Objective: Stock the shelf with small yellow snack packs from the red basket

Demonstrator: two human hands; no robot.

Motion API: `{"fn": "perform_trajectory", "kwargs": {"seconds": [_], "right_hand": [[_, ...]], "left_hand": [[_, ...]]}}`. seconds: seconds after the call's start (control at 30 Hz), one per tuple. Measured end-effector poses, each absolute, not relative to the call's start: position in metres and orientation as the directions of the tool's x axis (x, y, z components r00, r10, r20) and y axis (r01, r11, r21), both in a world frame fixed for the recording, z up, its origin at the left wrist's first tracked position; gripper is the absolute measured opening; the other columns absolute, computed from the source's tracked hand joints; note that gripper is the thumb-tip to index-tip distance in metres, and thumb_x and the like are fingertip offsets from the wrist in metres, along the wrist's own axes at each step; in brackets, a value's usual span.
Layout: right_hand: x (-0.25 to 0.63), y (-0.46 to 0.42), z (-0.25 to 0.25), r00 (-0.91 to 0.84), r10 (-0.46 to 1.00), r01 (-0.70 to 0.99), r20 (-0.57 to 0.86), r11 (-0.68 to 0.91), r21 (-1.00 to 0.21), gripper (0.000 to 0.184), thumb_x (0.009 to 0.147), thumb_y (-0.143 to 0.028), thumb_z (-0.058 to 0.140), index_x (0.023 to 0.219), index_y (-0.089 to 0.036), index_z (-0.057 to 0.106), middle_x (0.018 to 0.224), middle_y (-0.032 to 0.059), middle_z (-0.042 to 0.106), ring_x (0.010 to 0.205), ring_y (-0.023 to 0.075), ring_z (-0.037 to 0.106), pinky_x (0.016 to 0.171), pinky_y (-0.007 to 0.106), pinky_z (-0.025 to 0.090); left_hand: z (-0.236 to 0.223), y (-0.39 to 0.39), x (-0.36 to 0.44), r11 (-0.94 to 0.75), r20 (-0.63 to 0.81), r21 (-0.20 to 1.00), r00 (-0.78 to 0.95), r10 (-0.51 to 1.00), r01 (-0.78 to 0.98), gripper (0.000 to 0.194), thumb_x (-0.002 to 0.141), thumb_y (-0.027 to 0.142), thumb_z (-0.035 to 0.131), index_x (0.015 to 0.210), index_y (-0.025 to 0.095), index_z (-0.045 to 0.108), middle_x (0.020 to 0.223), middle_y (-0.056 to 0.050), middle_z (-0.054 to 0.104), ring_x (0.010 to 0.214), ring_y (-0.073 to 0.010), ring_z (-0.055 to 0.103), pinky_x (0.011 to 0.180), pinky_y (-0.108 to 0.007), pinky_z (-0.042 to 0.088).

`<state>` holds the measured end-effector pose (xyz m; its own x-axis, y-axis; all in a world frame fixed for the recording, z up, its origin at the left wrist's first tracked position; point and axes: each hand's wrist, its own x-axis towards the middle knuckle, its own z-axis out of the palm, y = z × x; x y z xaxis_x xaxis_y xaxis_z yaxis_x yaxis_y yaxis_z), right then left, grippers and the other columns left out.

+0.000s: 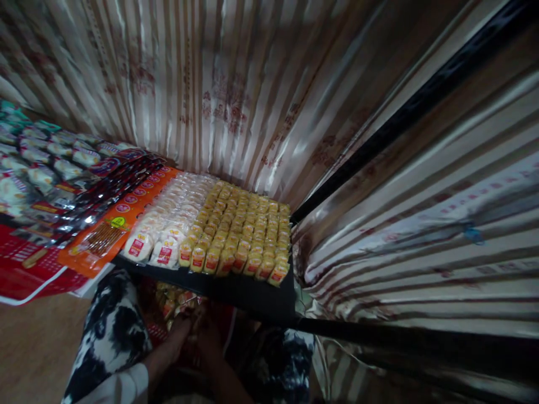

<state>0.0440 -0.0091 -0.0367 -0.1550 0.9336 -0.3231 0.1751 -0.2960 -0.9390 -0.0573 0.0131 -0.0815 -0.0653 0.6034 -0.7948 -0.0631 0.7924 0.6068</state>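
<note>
My left hand (182, 330) and my right hand (204, 325) are close together, low between my knees, just below the table's front edge. Their fingers look curled inward, but shadow hides what is in them. Right beside them, small gold-wrapped snacks (170, 297) lie loose in a red bag (158, 332). On the black table (261, 297) above, matching yellow-wrapped snacks (240, 224) stand in tight rows. To their left are rows of white round crackers (166, 247) in clear wrappers with red labels.
Further left lie an orange stick-snack packet (105, 238), dark shiny packets (101, 188) and white-and-green packets (42, 151). A red bag with a white handle (25, 269) hangs at the table's left front. Striped curtain (231, 84) and a black pole (379, 129) border the table.
</note>
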Motion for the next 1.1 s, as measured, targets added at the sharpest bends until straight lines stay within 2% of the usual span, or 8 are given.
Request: {"fn": "perform_trajectory", "kwargs": {"seconds": [0.07, 0.17, 0.33, 0.5, 0.6, 0.73, 0.9, 1.1], "right_hand": [[0.04, -0.007, -0.045, -0.081, 0.939, 0.126, -0.334, -0.323, -0.938, 0.026, 0.085, -0.04, 0.054, 0.107, -0.027, 0.059, 0.109, 0.0044, 0.062, 0.099, 0.0202, 0.059, 0.084, 0.039, 0.049], [0.034, -0.006, -0.057, 0.023, 0.931, 0.039, -0.364, -0.365, -0.93, 0.03, 0.077, -0.047, 0.058, 0.104, -0.033, 0.06, 0.102, 0.002, 0.066, 0.1, 0.0256, 0.061, 0.084, 0.044, 0.049], [0.034, -0.013, -0.055, 0.075, 0.903, -0.12, -0.423, -0.413, -0.903, 0.044, 0.067, -0.045, 0.06, 0.102, -0.02, 0.061, 0.102, 0.0084, 0.068, 0.095, 0.0266, 0.064, 0.085, 0.041, 0.049], [0.047, -0.016, -0.023, 0.077, 0.937, -0.004, -0.34, -0.341, -0.94, 0.034, 0.071, -0.037, 0.056, 0.097, -0.017, 0.062, 0.094, 0.0067, 0.069, 0.087, 0.0229, 0.064, 0.081, 0.036, 0.049], [0.059, -0.014, -0.002, 0.026, 0.966, 0.082, -0.258, -0.259, -0.962, 0.03, 0.074, -0.034, 0.054, 0.1, -0.019, 0.062, 0.096, 0.0042, 0.069, 0.088, 0.0202, 0.063, 0.082, 0.033, 0.048], [0.075, -0.01, 0.022, 0.009, 0.986, 0.211, -0.169, -0.167, -0.963, 0.028, 0.078, -0.031, 0.053, 0.102, -0.021, 0.063, 0.092, 0.0018, 0.068, 0.084, 0.0185, 0.062, 0.08, 0.031, 0.048], [0.09, -0.003, 0.044, 0.028, 0.997, 0.299, -0.068, -0.073, -0.951, 0.028, 0.079, -0.029, 0.052, 0.103, -0.021, 0.064, 0.091, 0.0018, 0.067, 0.082, 0.0186, 0.06, 0.078, 0.03, 0.047], [0.099, 0.0, 0.062, 0.093, 0.994, 0.23, -0.057, -0.077, -0.97, 0.032, 0.077, -0.033, 0.057, 0.105, -0.021, 0.063, 0.085, 0.001, 0.068, 0.074, 0.017, 0.061, 0.071, 0.028, 0.048]], "left_hand": [[-0.072, 0.011, -0.063, 0.795, -0.796, 0.602, -0.129, 0.592, -0.066, 0.015, 0.071, 0.011, 0.051, 0.081, 0.015, 0.061, 0.062, -0.003, 0.061, 0.055, -0.0172, 0.058, 0.05, -0.025, 0.041], [-0.05, 0.005, -0.07, 0.774, -0.787, 0.617, -0.089, 0.611, -0.142, 0.023, 0.063, 0.01, 0.053, 0.084, 0.017, 0.058, 0.067, -0.001, 0.062, 0.057, -0.0157, 0.058, 0.052, -0.024, 0.043], [-0.016, -0.007, -0.081, 0.74, -0.747, 0.641, 0.057, 0.663, -0.203, 0.033, 0.056, 0.015, 0.057, 0.088, 0.018, 0.054, 0.076, -0.001, 0.063, 0.061, -0.0145, 0.059, 0.056, -0.024, 0.045], [0.008, -0.001, -0.089, 0.639, -0.631, 0.769, 0.152, 0.761, -0.003, 0.03, 0.06, 0.027, 0.061, 0.088, 0.017, 0.055, 0.077, -0.001, 0.061, 0.07, -0.0151, 0.058, 0.061, -0.024, 0.045], [0.028, 0.013, -0.09, 0.45, -0.484, 0.873, 0.229, 0.844, 0.188, 0.03, 0.062, 0.034, 0.064, 0.085, 0.016, 0.058, 0.076, -0.001, 0.061, 0.073, -0.0158, 0.057, 0.067, -0.025, 0.044], [0.057, 0.031, -0.082, 0.203, -0.321, 0.918, 0.338, 0.885, 0.341, 0.04, 0.067, 0.038, 0.064, 0.101, 0.017, 0.06, 0.08, 0.0, 0.062, 0.071, -0.0151, 0.055, 0.065, -0.024, 0.042], [0.071, 0.043, -0.065, 0.191, -0.269, 0.951, 0.341, 0.901, 0.244, 0.053, 0.065, 0.034, 0.068, 0.115, 0.018, 0.056, 0.079, 0.001, 0.058, 0.065, -0.0124, 0.053, 0.061, -0.022, 0.041], [0.085, 0.05, -0.051, 0.234, -0.273, 0.961, 0.373, 0.887, 0.148, 0.045, 0.065, 0.033, 0.07, 0.105, 0.016, 0.06, 0.077, 0.001, 0.058, 0.064, -0.0109, 0.052, 0.059, -0.021, 0.041]]}}
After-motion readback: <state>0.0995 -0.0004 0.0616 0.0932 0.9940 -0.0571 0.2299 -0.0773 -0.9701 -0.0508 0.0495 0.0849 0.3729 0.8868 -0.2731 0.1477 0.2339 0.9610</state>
